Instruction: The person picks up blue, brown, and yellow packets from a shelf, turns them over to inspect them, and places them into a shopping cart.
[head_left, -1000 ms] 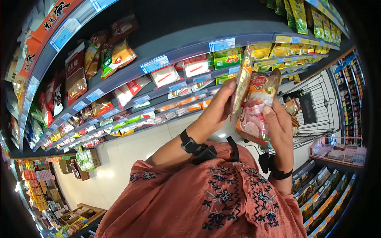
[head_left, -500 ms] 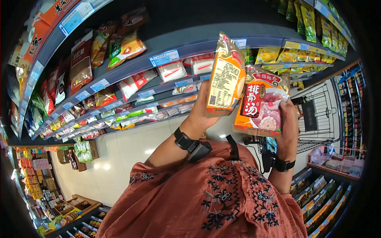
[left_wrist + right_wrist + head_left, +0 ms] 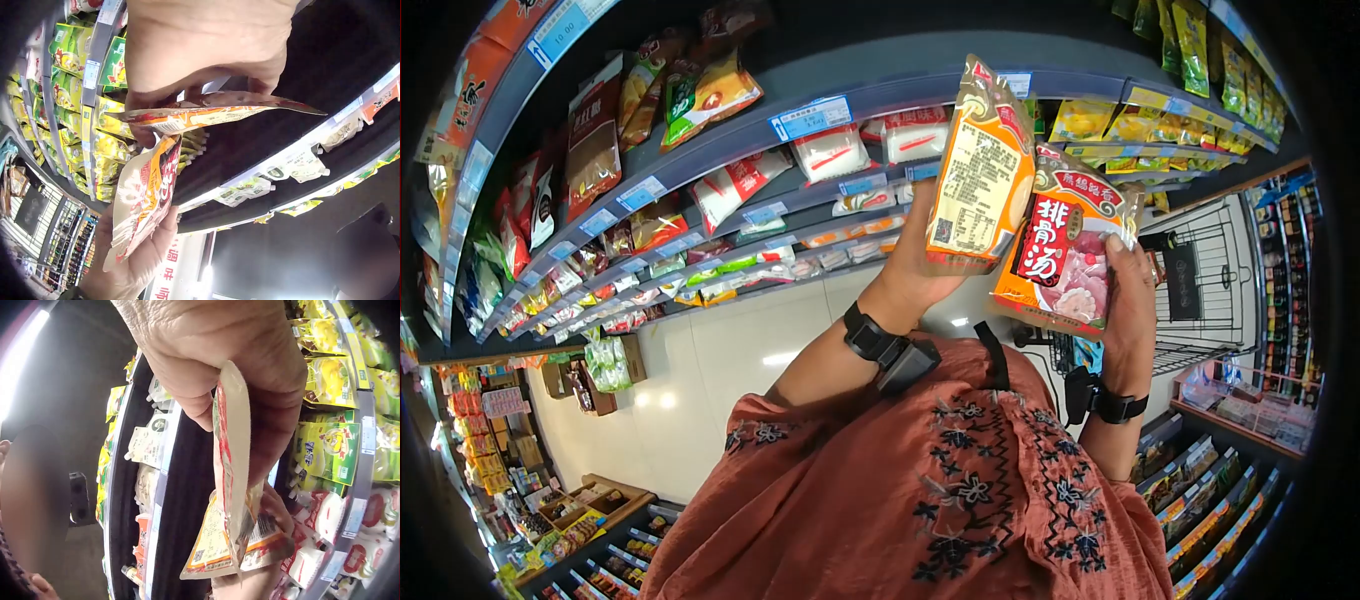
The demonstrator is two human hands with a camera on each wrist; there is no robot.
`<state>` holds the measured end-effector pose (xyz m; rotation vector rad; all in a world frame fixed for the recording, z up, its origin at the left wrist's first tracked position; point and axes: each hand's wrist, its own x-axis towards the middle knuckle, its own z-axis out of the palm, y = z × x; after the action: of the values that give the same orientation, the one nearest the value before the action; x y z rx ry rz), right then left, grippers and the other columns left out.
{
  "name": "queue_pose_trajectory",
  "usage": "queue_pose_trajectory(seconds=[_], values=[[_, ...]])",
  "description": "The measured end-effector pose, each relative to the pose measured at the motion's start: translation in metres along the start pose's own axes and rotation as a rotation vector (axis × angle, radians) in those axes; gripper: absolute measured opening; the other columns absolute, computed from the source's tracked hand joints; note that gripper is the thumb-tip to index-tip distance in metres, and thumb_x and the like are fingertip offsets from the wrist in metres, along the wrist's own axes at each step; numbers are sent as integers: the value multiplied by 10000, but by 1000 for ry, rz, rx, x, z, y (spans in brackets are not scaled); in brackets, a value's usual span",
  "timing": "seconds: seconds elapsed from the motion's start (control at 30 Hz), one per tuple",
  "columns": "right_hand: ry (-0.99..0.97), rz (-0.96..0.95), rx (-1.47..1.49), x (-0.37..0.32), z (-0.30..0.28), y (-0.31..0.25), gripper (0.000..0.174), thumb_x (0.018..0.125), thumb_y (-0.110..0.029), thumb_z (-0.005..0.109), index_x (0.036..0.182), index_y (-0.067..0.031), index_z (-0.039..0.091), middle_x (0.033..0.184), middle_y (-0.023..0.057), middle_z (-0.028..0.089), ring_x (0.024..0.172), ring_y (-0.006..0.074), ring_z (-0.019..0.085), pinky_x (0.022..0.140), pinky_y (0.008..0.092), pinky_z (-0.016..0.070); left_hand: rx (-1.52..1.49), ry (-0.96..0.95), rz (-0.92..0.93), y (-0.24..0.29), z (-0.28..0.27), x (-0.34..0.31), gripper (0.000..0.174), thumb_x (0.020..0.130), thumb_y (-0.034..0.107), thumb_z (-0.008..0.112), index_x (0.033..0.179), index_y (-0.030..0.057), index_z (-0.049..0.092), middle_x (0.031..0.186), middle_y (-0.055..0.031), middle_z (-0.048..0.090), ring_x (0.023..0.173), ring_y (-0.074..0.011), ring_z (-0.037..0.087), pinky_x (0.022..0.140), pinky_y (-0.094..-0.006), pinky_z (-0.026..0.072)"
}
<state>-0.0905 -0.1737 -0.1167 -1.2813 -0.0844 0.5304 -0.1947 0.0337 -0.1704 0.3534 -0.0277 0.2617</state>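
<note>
In the head view my left hand [image 3: 913, 262] grips a seasoning packet [image 3: 978, 170] by its lower left side. The packet's back, with a cream panel of small print, faces me. My right hand [image 3: 1133, 300] holds the right edge of a rib soup seasoning packet [image 3: 1065, 235], thumb on the front. Large white characters and a picture of meat show on that front. Both packets stand side by side above the floor, their inner edges close together. The left wrist view shows the left-hand packet [image 3: 206, 114] nearly edge-on; the right wrist view shows the right-hand packet [image 3: 230, 450] edge-on.
Curved shelves [image 3: 830, 110] of bagged goods run ahead, with white and red bags [image 3: 830, 150] and yellow packets [image 3: 1090, 120]. A wire shopping cart [image 3: 1200, 270] stands at right. More racks [image 3: 1215, 490] line the lower right. Wooden display boxes [image 3: 590, 500] sit at lower left.
Both packets were tilted steeply a second ago. They have turned so that one back and one front face me, and the left one has come up beside the other. Both hands still hold them.
</note>
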Motion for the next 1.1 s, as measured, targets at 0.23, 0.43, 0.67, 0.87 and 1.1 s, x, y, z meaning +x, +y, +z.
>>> queue_pose_trajectory(seconds=[0.23, 0.43, 0.67, 0.87, 1.1], values=[[-4, 7, 6, 0, -5, 1, 386, 930, -188, 654, 1242, 9, 541, 1095, 102, 669, 920, 153, 677, 808, 300, 567, -171, 36, -96, 1, 2, 3, 490, 1011, 386, 488, 1395, 84, 467, 1372, -114, 551, 1266, -242, 536, 1082, -407, 420], [-2, -2, 0, -1, -4, 0, 385, 924, -174, 656, 1236, 19, 540, 1096, 102, 667, 929, 148, 672, 833, 301, 555, -74, 40, -39, 0, 3, 3, 505, 1011, 375, 490, 1416, 76, 447, 1391, -116, 539, 1255, -246, 548, 1070, -407, 440], [17, -20, 25, -6, 10, -6, 361, 929, -141, 616, 1238, 27, 538, 1084, 86, 664, 927, 140, 665, 842, 290, 543, -239, -8, -38, 7, 1, 6, 541, 1018, 380, 465, 1446, 56, 403, 1447, -130, 489, 1308, -273, 500, 1113, -434, 394], [-37, -49, 49, -7, 18, -15, 346, 934, -151, 608, 1223, 30, 552, 1060, 75, 675, 894, 130, 673, 808, 286, 554, -360, -40, -154, 16, 0, 4, 699, 987, 548, 370, 1507, 85, 309, 1557, -132, 342, 1415, -317, 354, 1168, -505, 275], [-63, -70, 71, -5, 19, -19, 313, 938, -155, 607, 1196, 22, 584, 1044, 71, 684, 879, 117, 673, 793, 276, 551, -320, 19, -110, 18, 27, 13, 730, 974, 524, 433, 1481, 10, 323, 1464, -253, 420, 1327, -387, 458, 1160, -506, 320]])
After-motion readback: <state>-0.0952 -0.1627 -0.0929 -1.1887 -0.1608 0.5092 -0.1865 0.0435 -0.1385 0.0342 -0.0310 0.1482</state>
